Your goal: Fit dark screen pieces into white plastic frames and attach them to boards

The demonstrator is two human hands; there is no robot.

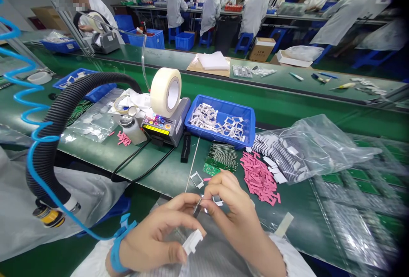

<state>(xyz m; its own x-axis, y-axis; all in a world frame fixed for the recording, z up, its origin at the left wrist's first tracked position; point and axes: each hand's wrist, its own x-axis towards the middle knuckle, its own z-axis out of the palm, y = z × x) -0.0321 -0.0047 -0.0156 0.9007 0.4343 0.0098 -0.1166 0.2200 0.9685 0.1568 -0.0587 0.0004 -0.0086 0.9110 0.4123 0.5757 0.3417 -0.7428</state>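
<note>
In the head view my left hand (156, 234), with a blue band at its wrist, is closed on a white plastic frame (193, 242) at the bottom middle. Its index fingertip meets the fingers of my right hand (231, 202). Both pinch a small dark strip (197, 209), whose exact kind I cannot make out. Just beyond my fingers, a loose white frame (197, 180) lies on the green table. Close behind stands a row of green circuit boards (222, 157). Right of them is a heap of pink strips (259, 177).
A blue bin (252, 128) holds several white frames. Left of it, a tape roll (164, 91) sits on a grey dispenser (174, 125). A black hose (53, 140) and blue coiled cord (30, 157) arch at left. Plastic-bagged boards (354, 221) lie at right. Co-workers work beyond.
</note>
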